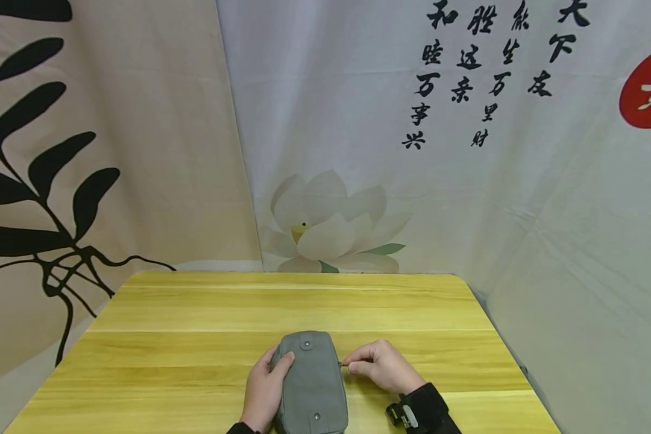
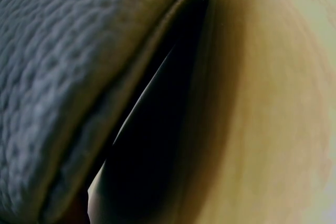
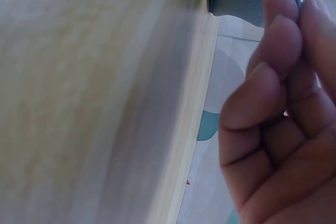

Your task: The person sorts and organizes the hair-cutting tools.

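Observation:
A grey pebbled leather-look pouch (image 1: 313,386) with two snap studs stands on the wooden table near its front edge. My left hand (image 1: 264,387) grips its left side, thumb over the front face and fingers behind. On the pouch's right side, my right hand (image 1: 382,366) pinches a small metal zipper pull (image 1: 342,364) between thumb and forefinger. In the right wrist view the curled fingers (image 3: 252,98) meet at the pull, beside the pouch's edge. The left wrist view has only the pouch's textured side (image 2: 63,66) up close; the left fingers are mostly hidden there.
The yellow wooden table (image 1: 195,337) spreads out on both sides of the pouch. Behind it hangs a cloth backdrop (image 1: 325,120) with printed leaves, a lotus and black characters. A black band with a small device (image 1: 404,415) is on the right wrist.

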Available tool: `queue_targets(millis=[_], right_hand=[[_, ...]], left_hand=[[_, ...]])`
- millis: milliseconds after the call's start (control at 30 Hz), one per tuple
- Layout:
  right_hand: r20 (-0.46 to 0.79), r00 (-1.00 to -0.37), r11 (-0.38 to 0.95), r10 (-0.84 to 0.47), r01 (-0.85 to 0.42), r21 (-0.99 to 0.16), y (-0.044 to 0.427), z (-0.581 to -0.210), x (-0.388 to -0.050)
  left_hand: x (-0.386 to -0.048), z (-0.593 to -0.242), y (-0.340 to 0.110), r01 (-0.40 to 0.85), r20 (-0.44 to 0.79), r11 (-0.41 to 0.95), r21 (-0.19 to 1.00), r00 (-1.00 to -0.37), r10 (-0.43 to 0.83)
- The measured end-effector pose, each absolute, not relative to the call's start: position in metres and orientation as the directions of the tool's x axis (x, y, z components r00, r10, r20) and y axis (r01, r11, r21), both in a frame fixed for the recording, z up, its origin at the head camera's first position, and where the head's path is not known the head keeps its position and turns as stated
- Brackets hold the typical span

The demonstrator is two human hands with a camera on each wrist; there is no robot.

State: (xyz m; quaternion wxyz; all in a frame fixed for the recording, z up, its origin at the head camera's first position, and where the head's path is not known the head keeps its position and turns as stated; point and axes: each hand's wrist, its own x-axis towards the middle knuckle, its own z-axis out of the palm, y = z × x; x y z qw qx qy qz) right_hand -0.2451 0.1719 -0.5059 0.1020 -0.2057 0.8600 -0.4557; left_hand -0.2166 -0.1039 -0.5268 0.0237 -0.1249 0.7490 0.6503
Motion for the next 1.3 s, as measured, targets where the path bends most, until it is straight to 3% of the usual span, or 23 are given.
queue_targets(millis=[1300], right_hand=[[-0.055, -0.840, 0.495, -0.539, -0.264, -0.828, 0.1748, -0.5050, -0.2401]], left_hand=[[-0.2191, -0.5274, -0.1105, -0.207, -0.178, 0.101, 0.973, -0.954, -0.242]])
